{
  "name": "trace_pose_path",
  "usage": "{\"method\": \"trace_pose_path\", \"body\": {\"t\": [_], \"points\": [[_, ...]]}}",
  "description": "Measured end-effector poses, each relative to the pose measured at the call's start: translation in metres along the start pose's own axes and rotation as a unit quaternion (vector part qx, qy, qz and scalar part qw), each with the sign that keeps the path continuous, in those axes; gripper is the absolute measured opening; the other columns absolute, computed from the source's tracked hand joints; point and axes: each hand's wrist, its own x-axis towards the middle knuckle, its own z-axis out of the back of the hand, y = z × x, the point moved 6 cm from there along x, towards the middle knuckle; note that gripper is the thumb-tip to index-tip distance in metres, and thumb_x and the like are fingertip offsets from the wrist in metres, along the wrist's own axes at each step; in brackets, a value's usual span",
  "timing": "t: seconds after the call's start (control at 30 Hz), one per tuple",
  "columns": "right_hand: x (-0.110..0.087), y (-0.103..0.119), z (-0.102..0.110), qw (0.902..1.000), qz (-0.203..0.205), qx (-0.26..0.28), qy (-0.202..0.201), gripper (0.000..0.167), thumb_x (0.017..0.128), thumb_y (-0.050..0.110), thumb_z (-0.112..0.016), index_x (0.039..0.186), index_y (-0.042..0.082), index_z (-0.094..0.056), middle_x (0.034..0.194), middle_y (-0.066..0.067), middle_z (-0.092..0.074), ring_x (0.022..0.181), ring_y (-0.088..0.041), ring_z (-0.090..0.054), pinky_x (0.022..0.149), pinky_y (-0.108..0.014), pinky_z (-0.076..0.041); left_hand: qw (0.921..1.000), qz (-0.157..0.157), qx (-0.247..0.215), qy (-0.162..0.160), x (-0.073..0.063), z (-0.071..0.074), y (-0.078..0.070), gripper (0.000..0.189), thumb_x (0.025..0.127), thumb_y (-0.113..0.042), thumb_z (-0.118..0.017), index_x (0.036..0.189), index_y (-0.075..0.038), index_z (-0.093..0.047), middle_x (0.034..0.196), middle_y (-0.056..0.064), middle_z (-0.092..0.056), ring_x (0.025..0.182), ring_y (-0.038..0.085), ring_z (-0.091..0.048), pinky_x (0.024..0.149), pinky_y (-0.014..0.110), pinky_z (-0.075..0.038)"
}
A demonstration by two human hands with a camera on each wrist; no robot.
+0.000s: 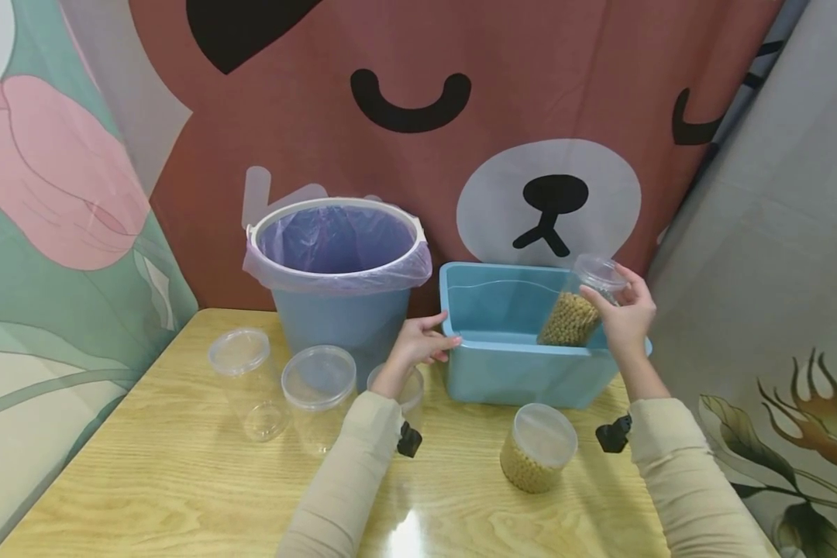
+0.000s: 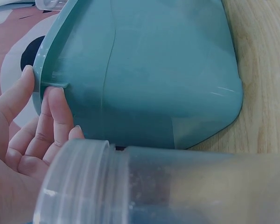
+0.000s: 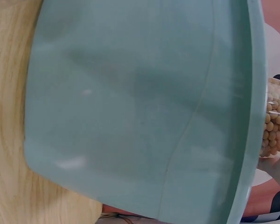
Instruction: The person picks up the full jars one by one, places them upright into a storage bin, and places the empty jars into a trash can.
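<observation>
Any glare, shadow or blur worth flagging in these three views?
Head: a bright white glare patch on the table, near the bottom edge; left wrist: the foreground jar looks soft and hazy; right wrist: a soft, darker shadow across the blue bin.

No writing is readable (pale strokes point(image 1: 256, 195) on the backdrop point(image 1: 307, 147) are part-hidden).

On yellow wood-grain table point(image 1: 146, 480), see lined blue bucket point(image 1: 345, 314), rectangular turquoise plastic bin point(image 1: 519, 380), three clear jars point(image 1: 318, 404), one bean-filled clear jar point(image 1: 532, 463).
</observation>
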Motion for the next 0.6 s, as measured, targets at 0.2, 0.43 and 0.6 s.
{"method": "trace_pose_path", "body": {"t": [0.2, 0.43, 0.6], "points": [[0.014, -0.046, 0.0, 0.9994, 0.009, -0.025, 0.02, 0.057, 0.067, 0.028, -0.079, 0.118, 0.022, -0.055, 0.115, -0.004, -0.055, 0.101, -0.014, -0.053, 0.079, -0.017, -0.043, 1.0, 0.003, 0.002, 0.001, 0.0, 0.0, 0.001, 0.062, 0.075, -0.016, -0.073, 0.131, -0.014, -0.047, 0.077, 0.006, -0.067, 0.051, 0.011, -0.057, 0.046, 0.023, -0.041], [0.015, -0.062, 0.001, 0.9963, 0.02, -0.081, 0.02, 0.059, 0.065, 0.035, -0.079, 0.116, 0.019, -0.054, 0.112, -0.002, -0.053, 0.096, -0.017, -0.052, 0.072, -0.019, -0.043, 1.0, 0.004, -0.001, -0.001, 0.0, 0.0, 0.0, 0.063, 0.074, -0.015, -0.074, 0.131, -0.013, -0.047, 0.077, 0.007, -0.067, 0.05, 0.011, -0.057, 0.043, 0.02, -0.039], [0.012, -0.066, 0.001, 0.9932, 0.012, -0.112, 0.028, 0.062, 0.064, 0.038, -0.078, 0.116, 0.017, -0.052, 0.114, -0.003, -0.052, 0.096, -0.019, -0.052, 0.071, -0.02, -0.044, 1.0, 0.007, -0.001, 0.0, -0.001, 0.0, 0.0, 0.063, 0.074, -0.015, -0.074, 0.131, -0.014, -0.047, 0.078, 0.007, -0.067, 0.05, 0.011, -0.057, 0.042, 0.02, -0.039]]}}
